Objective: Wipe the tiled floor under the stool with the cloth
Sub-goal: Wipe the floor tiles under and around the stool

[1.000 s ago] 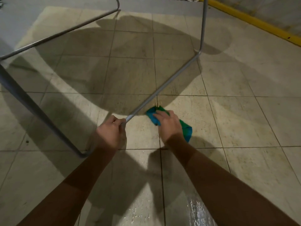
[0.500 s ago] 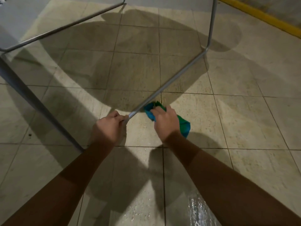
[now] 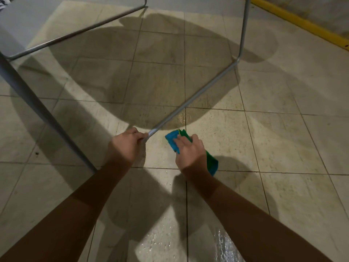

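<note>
cloth (image 3: 172, 141) looks soft, limp, likely damp, so right hand (image 3: 189, 154) pins it to the floor (image 3: 273, 138) with flat fingers, while left hand (image 3: 124, 146) curls round the light-looking stool (image 3: 198, 91) rail.

Cloth (image 3: 172, 139) mostly buried under the right hand (image 3: 189, 154): just a blue corner poking out ahead of the fingers (image 3: 179, 142), a green tail back by the wrist. Left hand (image 3: 123, 146) curls over the stool (image 3: 196, 93) bar, so the bend beneath those fingers (image 3: 138, 136) is hidden. Far beyond both sets of fingers, the uprights run off the top edge. Yellow strip (image 3: 302, 23) clipped at the right edge. Dark speck (image 3: 36, 153) well left of the left fingers, possibly dirt, too small to tell.
</note>
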### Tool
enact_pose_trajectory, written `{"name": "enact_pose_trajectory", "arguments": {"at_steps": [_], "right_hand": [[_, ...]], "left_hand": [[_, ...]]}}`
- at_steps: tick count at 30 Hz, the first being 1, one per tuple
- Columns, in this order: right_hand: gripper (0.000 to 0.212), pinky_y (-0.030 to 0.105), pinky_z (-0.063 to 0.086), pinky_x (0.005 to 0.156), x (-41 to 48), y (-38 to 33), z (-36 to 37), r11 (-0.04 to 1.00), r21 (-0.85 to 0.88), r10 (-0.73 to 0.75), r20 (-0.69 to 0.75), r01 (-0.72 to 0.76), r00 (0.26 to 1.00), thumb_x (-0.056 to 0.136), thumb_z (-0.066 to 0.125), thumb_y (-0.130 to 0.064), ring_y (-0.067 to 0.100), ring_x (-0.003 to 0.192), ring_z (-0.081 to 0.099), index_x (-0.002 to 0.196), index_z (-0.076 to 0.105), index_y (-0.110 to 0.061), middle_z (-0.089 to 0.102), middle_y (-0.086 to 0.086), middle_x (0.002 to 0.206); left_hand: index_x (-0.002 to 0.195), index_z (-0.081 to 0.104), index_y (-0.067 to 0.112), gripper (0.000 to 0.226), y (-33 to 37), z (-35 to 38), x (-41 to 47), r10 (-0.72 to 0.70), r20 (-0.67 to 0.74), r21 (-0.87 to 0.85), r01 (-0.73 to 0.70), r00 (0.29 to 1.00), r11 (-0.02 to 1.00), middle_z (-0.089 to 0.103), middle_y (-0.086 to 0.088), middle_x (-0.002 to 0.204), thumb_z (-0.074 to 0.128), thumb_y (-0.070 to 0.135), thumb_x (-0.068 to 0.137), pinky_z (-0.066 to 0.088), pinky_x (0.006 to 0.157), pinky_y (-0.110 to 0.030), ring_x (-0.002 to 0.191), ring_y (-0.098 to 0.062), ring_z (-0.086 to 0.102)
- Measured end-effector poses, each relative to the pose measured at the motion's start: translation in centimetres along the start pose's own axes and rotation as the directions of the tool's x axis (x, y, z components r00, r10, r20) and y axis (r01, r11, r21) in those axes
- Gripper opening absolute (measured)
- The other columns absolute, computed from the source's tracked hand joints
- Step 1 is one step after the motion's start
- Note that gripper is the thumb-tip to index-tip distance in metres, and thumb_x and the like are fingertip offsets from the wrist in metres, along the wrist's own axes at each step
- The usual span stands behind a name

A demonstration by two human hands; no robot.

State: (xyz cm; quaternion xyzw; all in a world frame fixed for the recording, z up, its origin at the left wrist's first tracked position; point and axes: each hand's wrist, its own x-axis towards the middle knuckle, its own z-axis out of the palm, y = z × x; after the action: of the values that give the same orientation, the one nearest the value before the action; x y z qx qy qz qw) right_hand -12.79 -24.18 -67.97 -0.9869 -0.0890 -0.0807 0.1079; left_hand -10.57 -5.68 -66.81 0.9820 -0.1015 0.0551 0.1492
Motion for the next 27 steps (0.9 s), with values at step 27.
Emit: {"name": "enact_pose_trajectory", "arguments": {"at_steps": [27], "right_hand": [[0.043,0.041,0.044,0.079,-9.3,5.1,-5.2,0.863,0.106,0.496,0.010,-0.494,0.868,0.077,0.059,0.007,0.035,0.090,0.054,0.119,0.060,-0.004,0.066,0.017,0.109]], "left_hand": [[0.121,0.055,0.010,0.032,9.3,-0.9,-2.7,0.071,0.171,-0.177,-0.040,0.983,0.983,0.058,-0.012,0.117,0.049,0.021,0.091,0.037,0.094,-0.037,0.111,-0.028,0.049]]}}
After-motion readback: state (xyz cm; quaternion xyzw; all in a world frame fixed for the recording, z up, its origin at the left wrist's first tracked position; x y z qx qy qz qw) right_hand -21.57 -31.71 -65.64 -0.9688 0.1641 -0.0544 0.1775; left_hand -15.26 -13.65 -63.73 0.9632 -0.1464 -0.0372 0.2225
